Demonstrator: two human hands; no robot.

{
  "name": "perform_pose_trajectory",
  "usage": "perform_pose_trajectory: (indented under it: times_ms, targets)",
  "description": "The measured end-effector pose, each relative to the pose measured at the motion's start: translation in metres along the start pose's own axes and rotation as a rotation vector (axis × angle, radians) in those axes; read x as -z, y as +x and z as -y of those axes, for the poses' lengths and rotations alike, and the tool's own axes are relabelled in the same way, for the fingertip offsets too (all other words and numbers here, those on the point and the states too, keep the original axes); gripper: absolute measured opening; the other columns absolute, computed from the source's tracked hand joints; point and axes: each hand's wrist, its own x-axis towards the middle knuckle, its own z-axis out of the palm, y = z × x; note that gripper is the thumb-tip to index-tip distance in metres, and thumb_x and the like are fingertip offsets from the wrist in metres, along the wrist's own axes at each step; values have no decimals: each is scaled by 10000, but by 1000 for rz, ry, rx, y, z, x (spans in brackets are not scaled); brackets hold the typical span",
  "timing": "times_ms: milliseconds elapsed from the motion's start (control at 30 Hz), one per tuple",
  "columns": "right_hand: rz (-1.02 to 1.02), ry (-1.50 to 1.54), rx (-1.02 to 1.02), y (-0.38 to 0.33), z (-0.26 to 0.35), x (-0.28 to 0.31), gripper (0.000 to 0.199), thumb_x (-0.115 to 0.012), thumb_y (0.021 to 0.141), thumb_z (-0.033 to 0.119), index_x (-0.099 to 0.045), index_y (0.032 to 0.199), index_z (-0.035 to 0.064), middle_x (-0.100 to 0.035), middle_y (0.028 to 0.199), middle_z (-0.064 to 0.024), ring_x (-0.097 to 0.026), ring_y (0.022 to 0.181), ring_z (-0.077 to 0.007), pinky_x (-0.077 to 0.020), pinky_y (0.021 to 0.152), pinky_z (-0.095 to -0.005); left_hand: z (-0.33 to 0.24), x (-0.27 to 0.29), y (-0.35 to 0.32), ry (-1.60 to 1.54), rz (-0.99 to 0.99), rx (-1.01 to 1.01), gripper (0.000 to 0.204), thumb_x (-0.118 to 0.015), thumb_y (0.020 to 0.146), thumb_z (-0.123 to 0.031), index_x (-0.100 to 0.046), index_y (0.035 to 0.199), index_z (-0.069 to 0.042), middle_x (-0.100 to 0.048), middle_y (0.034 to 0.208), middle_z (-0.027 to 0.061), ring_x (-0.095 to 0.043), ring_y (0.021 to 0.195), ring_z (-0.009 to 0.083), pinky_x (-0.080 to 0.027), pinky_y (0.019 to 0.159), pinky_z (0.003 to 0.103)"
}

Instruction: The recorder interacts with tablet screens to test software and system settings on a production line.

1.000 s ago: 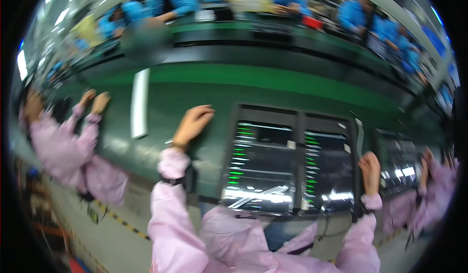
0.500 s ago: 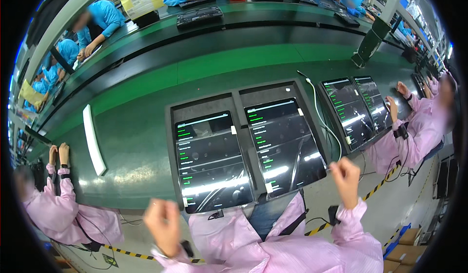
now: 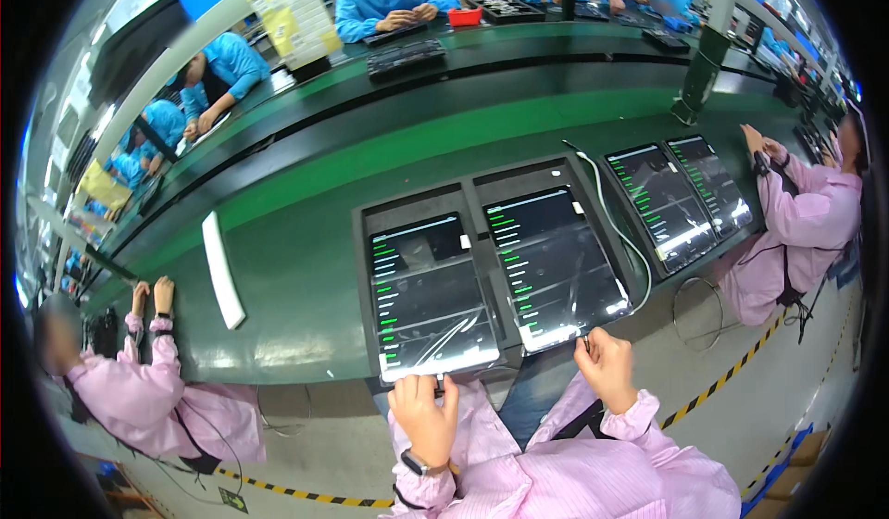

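The person's left hand (image 3: 426,419), low in the centre of the frame, was closed in a pinch on a small dark plug (image 3: 440,385) at the bottom edge of the left tablet (image 3: 433,287). The right hand (image 3: 607,366), to its right and a little higher, had thumb and fingertips together on a dark piece (image 3: 584,341) at the lower right corner of the right tablet (image 3: 556,269); what kind of piece could not be told. Both tablets, two in number, lay screen up just above the hands in the picture, showing green and white lines, each with one white tag near its upper right corner. They sat in two dark trays (image 3: 407,212), side by side. One white cable (image 3: 622,227) curved down along the right tray's outer side. Further right lay two more tablets (image 3: 660,204), beside one co-worker in pink (image 3: 806,213). One white strip (image 3: 220,269) lay left of centre on the green table (image 3: 296,287), and another pink-clad co-worker (image 3: 139,399) sat at lower left. Along the top were one red box (image 3: 465,17), one post (image 3: 708,70) at upper right and several people in blue (image 3: 380,5), the farthest too small to count.
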Motion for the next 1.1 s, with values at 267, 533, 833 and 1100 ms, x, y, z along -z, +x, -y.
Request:
perform_pose_trajectory:
  times_ms: [267,533,833,1100]
  targets:
    - [331,776,98,-42,56,-27,98,-687,802,38,-595,781,11,-574,703,-16,-524,603,-74,-423,544,-225,-14,18,-12,-956,207,51,163,-474,955,-147,-506,982,10,-515,1022,116,-529,961,209,-414,859,315]
    - [-138,559,327,-3,66,6,282,-430,940,188,-616,883,-15,-628,843,-92,-577,765,-189,-446,679,-282,4,46,-35,-1461,569,486,375,-368,992,-439,-441,1015,-71,-410,695,-24,-342,582,64,-273,527,213]
    - [-455,117,26,23,-84,6,307,-394,998,190,-539,1185,-6,-548,1102,-77,-507,962,-143,-434,738,-258,152,170,40,-958,-306,529,218,-530,945,-227,-595,868,-33,-419,595,-76,-296,464,7,-214,424,202]
    - [-330,249,-97,47,-43,-1,338,-436,986,239,-613,1094,-29,-609,1085,-82,-574,917,-131,-445,676,-234,98,200,86,-626,-204,311,314,-459,980,-260,-568,791,-34,-444,561,-46,-317,506,14,-205,470,193]
